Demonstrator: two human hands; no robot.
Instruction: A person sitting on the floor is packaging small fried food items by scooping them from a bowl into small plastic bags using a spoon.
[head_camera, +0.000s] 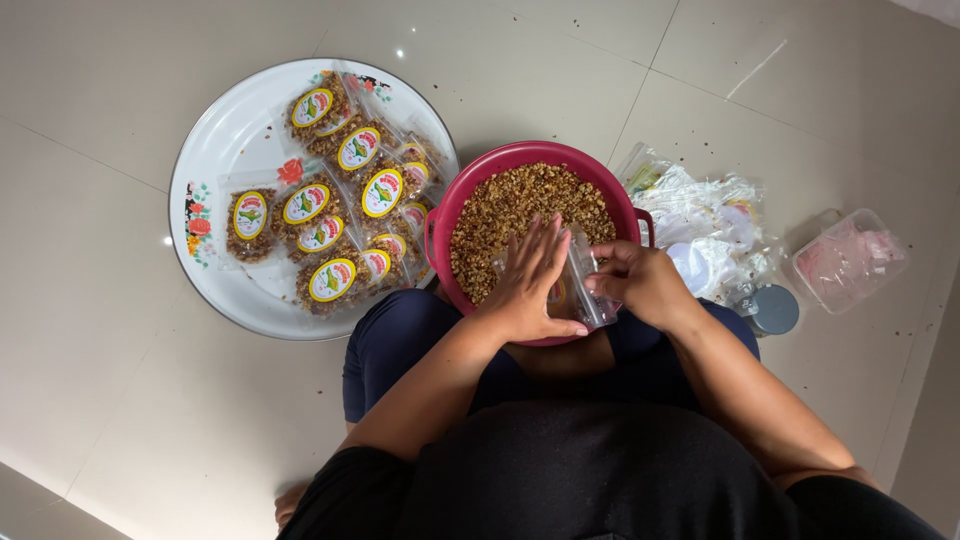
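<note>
Head view, from left to right: a round white tray (215, 140) with flower prints sits on the tiled floor (100, 300), carrying about a dozen small filled packets (330, 205) of brown crumbly snack, so a good share of the packing looks done. Just right of it, a red bowl (475, 175) on the person's lap is nearly full of the loose snack (510, 200), so much is left. The left hand (530, 285) lies flat, fingers stretched over the snack, gripping nothing. The right hand (640, 285) pinches a small clear bag (585, 285) at the bowl's near rim. Farther right lie empty bags (700, 215), a grey lid (775, 308) and a clear box (850, 260).
</note>
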